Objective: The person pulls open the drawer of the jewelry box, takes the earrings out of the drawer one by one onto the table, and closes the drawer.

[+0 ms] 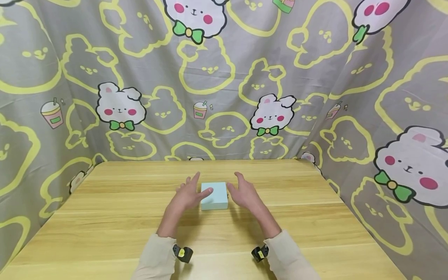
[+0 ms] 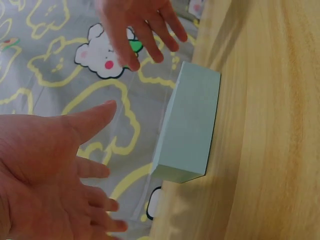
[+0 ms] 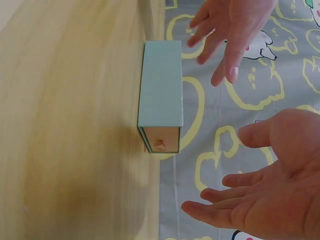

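A pale mint-green box [image 1: 217, 192] lies flat on the wooden table, between the two hands. In the right wrist view one end of the box [image 3: 162, 85] shows a tan drawer front [image 3: 169, 135] with a small ribbon tab [image 3: 160, 145]. The left hand [image 1: 189, 194] is at the box's left side, fingers spread and thumb reaching over its top edge in the head view. On the other side, the right hand [image 1: 244, 193] holds its fingers apart, near the drawer end. Both wrist views show a gap between each hand and the box.
The wooden table [image 1: 105, 233] extends to a patterned grey curtain [image 1: 224, 101] at its back and sides. A black wrist camera [image 1: 182, 253] is strapped at the left cuff and another camera [image 1: 260, 253] at the right cuff.
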{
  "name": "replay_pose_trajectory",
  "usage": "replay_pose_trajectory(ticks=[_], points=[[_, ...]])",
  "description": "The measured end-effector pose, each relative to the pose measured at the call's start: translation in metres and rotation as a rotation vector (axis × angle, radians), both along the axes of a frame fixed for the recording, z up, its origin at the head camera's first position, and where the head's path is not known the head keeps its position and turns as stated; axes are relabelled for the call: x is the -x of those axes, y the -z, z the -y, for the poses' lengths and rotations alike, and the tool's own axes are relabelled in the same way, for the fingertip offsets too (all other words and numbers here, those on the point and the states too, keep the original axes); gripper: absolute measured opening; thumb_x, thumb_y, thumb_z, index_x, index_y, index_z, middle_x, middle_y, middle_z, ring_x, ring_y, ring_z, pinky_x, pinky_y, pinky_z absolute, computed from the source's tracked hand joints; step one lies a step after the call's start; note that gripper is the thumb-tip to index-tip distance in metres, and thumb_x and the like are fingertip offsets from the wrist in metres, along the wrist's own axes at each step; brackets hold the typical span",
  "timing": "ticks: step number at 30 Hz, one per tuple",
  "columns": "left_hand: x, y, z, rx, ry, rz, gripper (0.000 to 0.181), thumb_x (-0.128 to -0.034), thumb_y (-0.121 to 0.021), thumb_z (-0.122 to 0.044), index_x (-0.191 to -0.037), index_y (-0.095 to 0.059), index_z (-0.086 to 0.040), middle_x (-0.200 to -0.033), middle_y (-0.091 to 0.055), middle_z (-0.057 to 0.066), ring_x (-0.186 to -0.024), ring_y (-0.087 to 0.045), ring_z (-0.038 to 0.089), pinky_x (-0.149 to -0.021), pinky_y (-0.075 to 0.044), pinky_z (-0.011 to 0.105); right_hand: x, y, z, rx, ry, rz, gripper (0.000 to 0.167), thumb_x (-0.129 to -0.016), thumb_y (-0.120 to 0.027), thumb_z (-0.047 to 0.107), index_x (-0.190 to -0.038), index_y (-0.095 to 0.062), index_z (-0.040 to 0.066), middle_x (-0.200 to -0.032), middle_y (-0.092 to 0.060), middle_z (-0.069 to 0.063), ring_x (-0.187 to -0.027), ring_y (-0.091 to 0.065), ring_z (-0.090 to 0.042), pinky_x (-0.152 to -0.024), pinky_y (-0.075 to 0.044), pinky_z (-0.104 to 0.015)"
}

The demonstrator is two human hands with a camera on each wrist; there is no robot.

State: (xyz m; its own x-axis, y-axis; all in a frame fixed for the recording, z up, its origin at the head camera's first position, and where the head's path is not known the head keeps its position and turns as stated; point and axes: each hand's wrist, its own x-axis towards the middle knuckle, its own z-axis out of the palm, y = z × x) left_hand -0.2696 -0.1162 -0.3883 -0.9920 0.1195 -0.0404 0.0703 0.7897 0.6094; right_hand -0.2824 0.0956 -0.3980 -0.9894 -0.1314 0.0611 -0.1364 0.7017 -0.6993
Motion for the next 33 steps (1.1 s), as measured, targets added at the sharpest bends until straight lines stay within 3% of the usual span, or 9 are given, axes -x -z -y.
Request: replay_pose_trajectory(ticks=[4,8,14,21,33], points=[[0.001,0.002,-0.003,-0.055,-0.006,0.039,0.087,-0.1002,-0.061,-0.046,-0.162,-0.016,-0.003,-0.162,-0.019,0.035,-0.147,-0.026,0.054,-0.116,-0.027,0.066,0.001,0.005,0.001,-0.001,0.003,-0.013,0.061,-0.104,-0.054,0.032,-0.154,-0.036,0.002,-0.139,-0.058,-0.029,-0.118,-0.064,-0.040,-0.104,-0.048,-0.057],[0.003,0.006,-0.005,-0.080,-0.015,0.037,0.086,-0.1003,-0.061,-0.044,-0.161,-0.019,-0.001,-0.161,-0.023,0.034,-0.147,-0.029,0.052,-0.117,-0.028,0.064,0.002,0.009,0.001,0.024,-0.009,0.008,0.059,-0.103,-0.057,0.030,-0.153,-0.039,0.003,-0.143,-0.055,-0.028,-0.129,-0.056,-0.045,-0.105,-0.047,-0.058],[0.005,0.013,-0.011,-0.083,-0.004,0.014,0.083,-0.1004,-0.062,-0.041,-0.160,-0.022,0.000,-0.158,-0.030,0.034,-0.145,-0.032,0.051,-0.116,-0.030,0.063,0.004,0.015,0.004,0.054,-0.021,0.014,0.059,-0.101,-0.060,0.027,-0.153,-0.041,0.005,-0.140,-0.058,-0.026,-0.128,-0.057,-0.044,-0.104,-0.047,-0.057],[0.007,0.020,-0.016,-0.072,0.005,-0.018,0.079,-0.0996,-0.065,-0.035,-0.157,-0.027,0.005,-0.153,-0.041,0.033,-0.140,-0.042,0.050,-0.113,-0.036,0.061,0.008,0.023,0.008,0.053,-0.055,-0.014,0.059,-0.097,-0.064,0.019,-0.149,-0.045,0.000,-0.133,-0.062,-0.028,-0.117,-0.065,-0.042,-0.092,-0.056,-0.051],[0.010,0.025,-0.022,-0.077,0.010,-0.042,0.076,-0.0969,-0.069,-0.030,-0.154,-0.034,0.005,-0.151,-0.047,0.029,-0.139,-0.045,0.048,-0.113,-0.039,0.058,0.011,0.026,0.008,0.031,-0.067,0.006,0.062,-0.092,-0.068,0.016,-0.147,-0.047,-0.001,-0.128,-0.066,-0.026,-0.119,-0.063,-0.044,-0.097,-0.053,-0.054]])
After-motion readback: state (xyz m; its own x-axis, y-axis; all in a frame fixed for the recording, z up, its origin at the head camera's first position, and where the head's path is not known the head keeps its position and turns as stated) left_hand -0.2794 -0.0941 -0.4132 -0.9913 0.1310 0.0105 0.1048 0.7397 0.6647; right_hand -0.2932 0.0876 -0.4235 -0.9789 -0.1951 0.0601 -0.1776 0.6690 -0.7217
